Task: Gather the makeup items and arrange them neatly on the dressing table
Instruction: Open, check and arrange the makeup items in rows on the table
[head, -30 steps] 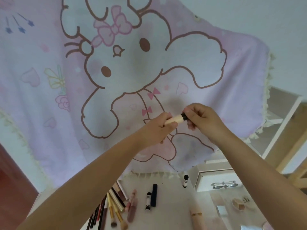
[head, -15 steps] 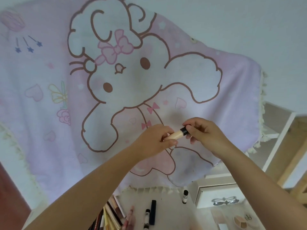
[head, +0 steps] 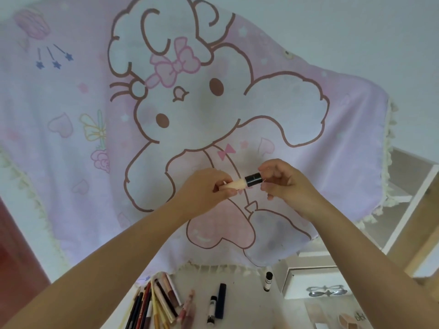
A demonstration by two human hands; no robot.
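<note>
Small cylindrical tube (head: 247, 182): smooth cream body, glossy black cap, held level in the air in front of the pink cartoon-print cloth (head: 285, 115). Left hand (head: 209, 188) fingers curl round the cream end; right hand (head: 282, 184) fingers pinch the cap. Below on the pale surface (head: 242, 302): slim pencils (head: 142, 307) fanned out, dark tube (head: 221, 300) lying flat.

Pencils (head: 145, 307) lie left of tubes (head: 217, 302) on the table (head: 247, 305).
</note>
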